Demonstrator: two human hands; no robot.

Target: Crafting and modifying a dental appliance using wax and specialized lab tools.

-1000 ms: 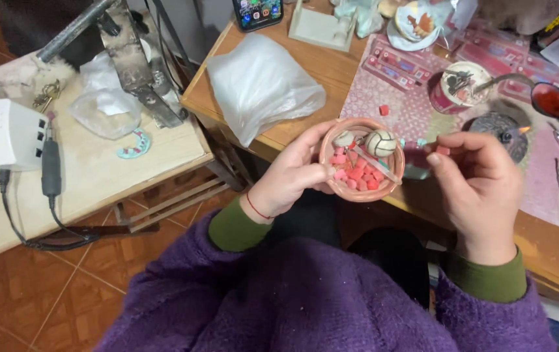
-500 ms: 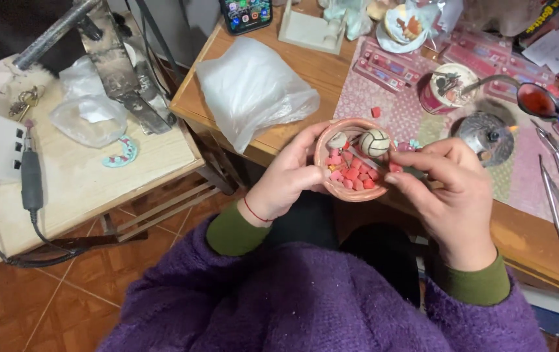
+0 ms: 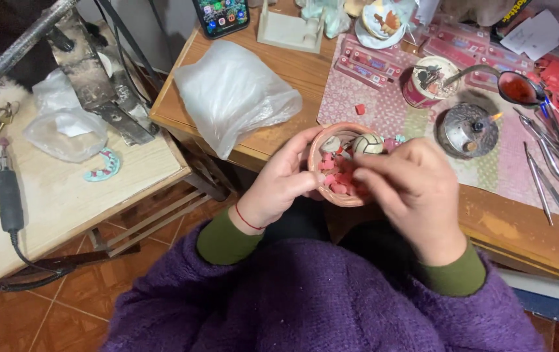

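My left hand (image 3: 281, 184) grips a small terracotta bowl (image 3: 326, 137) by its left rim, over my lap at the table edge. Inside lie several pink pieces (image 3: 333, 180) and a small round cream ball (image 3: 367, 144). My right hand (image 3: 410, 189) reaches into the bowl from the right, its fingertips down among the pink pieces; I cannot tell whether it pinches one. The right half of the bowl is hidden by that hand.
A crumpled clear plastic bag (image 3: 234, 91), a phone (image 3: 221, 14), a red tin (image 3: 430, 81), a small metal burner (image 3: 463, 128), a red-filled spoon (image 3: 517, 87) and metal tweezers (image 3: 540, 186) are on the wooden table (image 3: 520, 228). A side table (image 3: 64, 189) with a cable stands left.
My right hand has moved left and down into the bowl, covering its right side. The view has shifted so that the bowl sits a little lower.
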